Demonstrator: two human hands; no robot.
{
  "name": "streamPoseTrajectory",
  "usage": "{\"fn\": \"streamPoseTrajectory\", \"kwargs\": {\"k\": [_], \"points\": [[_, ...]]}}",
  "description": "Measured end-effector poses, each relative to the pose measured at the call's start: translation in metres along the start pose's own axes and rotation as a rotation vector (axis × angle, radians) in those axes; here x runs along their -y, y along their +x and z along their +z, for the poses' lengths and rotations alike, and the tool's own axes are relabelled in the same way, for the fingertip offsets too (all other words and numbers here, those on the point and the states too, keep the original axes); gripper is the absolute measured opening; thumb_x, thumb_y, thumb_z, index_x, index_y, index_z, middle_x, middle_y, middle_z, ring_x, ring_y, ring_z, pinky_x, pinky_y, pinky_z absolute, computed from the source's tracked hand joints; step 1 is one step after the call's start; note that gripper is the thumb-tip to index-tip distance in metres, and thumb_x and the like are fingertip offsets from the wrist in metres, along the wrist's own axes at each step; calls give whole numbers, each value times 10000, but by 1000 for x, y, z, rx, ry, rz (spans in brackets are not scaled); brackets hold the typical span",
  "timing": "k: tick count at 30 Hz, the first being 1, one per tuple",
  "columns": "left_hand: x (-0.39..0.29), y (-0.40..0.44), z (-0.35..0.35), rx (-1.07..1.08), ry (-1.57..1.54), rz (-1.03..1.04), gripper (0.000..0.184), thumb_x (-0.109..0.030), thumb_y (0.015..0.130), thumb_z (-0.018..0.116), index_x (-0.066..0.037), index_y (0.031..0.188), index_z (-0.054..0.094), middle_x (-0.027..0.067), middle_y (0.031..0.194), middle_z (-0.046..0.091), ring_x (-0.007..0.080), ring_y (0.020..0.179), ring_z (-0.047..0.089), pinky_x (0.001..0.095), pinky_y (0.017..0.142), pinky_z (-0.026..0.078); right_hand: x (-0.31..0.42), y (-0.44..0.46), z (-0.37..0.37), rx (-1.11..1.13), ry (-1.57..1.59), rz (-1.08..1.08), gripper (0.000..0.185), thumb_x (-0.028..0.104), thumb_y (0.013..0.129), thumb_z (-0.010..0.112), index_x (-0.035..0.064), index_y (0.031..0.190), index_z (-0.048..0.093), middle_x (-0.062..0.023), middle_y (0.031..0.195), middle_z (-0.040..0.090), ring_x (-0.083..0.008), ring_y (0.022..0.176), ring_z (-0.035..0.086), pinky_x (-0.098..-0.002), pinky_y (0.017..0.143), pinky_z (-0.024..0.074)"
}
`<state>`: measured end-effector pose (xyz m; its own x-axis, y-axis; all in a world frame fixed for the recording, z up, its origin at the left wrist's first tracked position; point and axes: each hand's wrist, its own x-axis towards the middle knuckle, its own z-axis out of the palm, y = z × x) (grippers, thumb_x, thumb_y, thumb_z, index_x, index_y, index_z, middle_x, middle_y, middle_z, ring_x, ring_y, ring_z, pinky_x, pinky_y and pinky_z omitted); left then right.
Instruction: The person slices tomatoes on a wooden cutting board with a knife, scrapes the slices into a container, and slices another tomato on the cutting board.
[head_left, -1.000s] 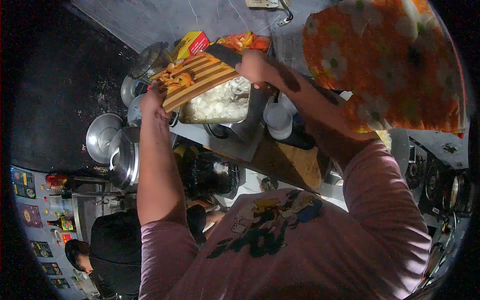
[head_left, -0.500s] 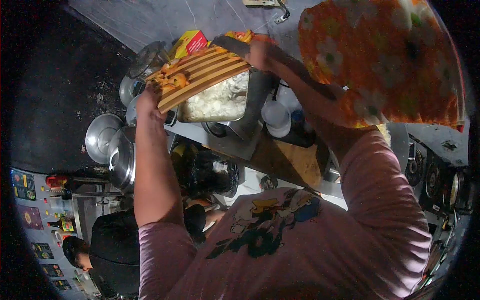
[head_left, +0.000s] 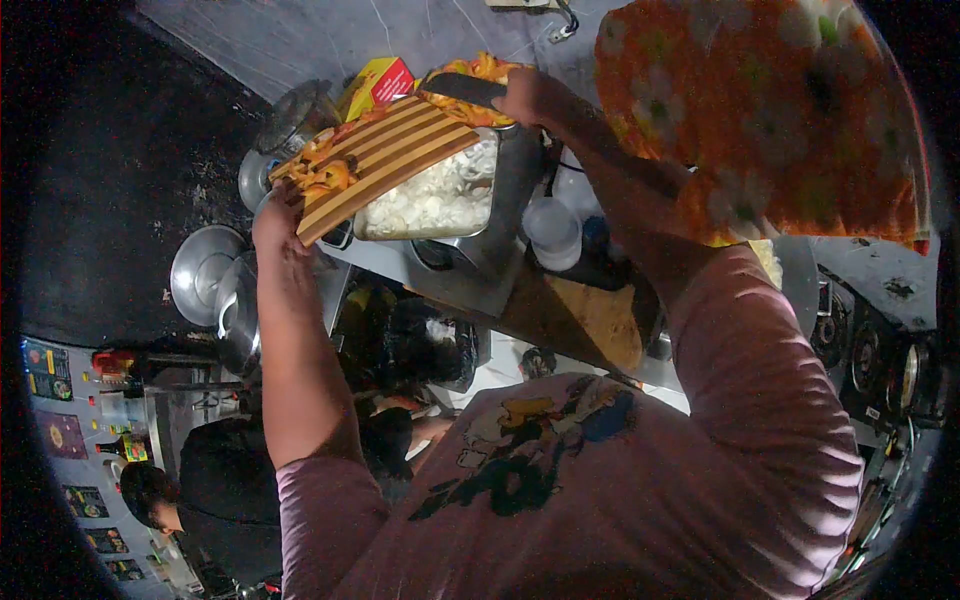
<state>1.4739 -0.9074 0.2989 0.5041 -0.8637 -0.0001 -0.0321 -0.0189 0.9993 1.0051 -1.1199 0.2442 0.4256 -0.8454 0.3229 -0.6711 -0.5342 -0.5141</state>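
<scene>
The left hand (head_left: pixel 277 222) grips the striped board (head_left: pixel 395 155) at one end, orange slices (head_left: pixel 328 178) just beside it; the right hand (head_left: pixel 523 100) is closed on the knife (head_left: pixel 460 90), near another orange heap (head_left: pixel 484 68); scraping seems in hand; next calls for blade behind slices.
</scene>
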Motion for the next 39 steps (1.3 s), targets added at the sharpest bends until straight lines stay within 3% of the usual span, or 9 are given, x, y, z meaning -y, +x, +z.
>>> {"fn": "streamPoseTrajectory", "kwargs": {"k": [7, 10, 20, 22, 25, 35, 37, 38, 39], "points": [[-27, -53, 48, -234, -17, -7, 515, -418, 1174, 502, -6, 1468, 595, 190, 1329, 739, 325, 1126, 764, 385, 903, 621, 23, -12, -23, 149, 181, 147, 478, 371, 986, 709, -107, 1007, 719, -196, 696, 741, -276, 538, 734, -430, 577, 613], [-11, -29, 32, -124, -114, -20, 494, -393, 1173, 510, -7, 1471, 588, 178, 1290, 755, 309, 1033, 784, 382, 866, 630, 20, -13, -18, -79, 150, -39, 454, 354, 1007, 690, -98, 979, 707, -163, 666, 722, -260, 537, 726, -422, 567, 609], [-38, -52, 82, -223, -143, -21, 429, -352, 1164, 538, 15, 1360, 642, 163, 1249, 750, 301, 1045, 777, 387, 905, 618, 50, -36, -20, 109, 141, 12, 516, 399, 1002, 658, -109, 1066, 721, -188, 768, 767, -289, 609, 753, -432, 705, 632], [-31, -31, 59, -130, 14, -30, 415, -330, 1159, 550, 19, 1375, 610, 174, 1261, 743, 311, 1029, 778, 411, 886, 633, 32, -32, -1, -306, -87, -75, 504, 378, 993, 657, -114, 1084, 718, -180, 749, 762, -301, 650, 772, -454, 776, 627], [-33, -52, 85, -77, -240, -45, 412, -352, 1145, 589, 16, 1324, 639, 174, 1197, 761, 298, 980, 785, 419, 810, 646, 22, -21, 1, -378, 25, -116, 501, 379, 993, 657, -108, 1091, 720, -195, 721, 750, -322, 633, 771, -472, 749, 628], [-32, -39, 91, -22, -35, -180, 415, -350, 1158, 554, 9, 1359, 614, 169, 1211, 756, 311, 923, 787, 428, 790, 656, 79, -29, 8, 46, 110, -186, 499, 345, 1009, 676, -153, 973, 683, -228, 684, 720, -311, 507, 719, -459, 619, 638], [-32, -56, 92, -40, -191, -153, 413, -358, 1164, 534, -1, 1345, 637, 184, 1237, 755, 332, 1005, 781, 449, 870, 649, 28, -9, 65, -647, -286, -538, 521, 381, 1014, 668, -136, 961, 716, -268, 767, 741, -364, 615, 757, -489, 695, 641], [-44, -73, 88, -49, -131, -173, 425, -352, 1172, 510, -4, 1378, 640, 200, 1293, 740, 349, 1104, 763, 474, 949, 633, 29, -16, 41, -647, -285, -540, 521, 381, 1014, 668, -136, 961, 716, -268, 767, 741, -364, 615, 757, -489, 695, 641], [-41, -79, 79, -49, -130, -174, 425, -352, 1172, 510, -4, 1378, 640, 200, 1293, 740, 349, 1104, 763, 474, 949, 633, 38, -30, -4, -315, -130, -311, 505, 384, 1014, 656, -112, 965, 734, -276, 811, 750, -387, 698, 771, -510, 739, 637]]}}
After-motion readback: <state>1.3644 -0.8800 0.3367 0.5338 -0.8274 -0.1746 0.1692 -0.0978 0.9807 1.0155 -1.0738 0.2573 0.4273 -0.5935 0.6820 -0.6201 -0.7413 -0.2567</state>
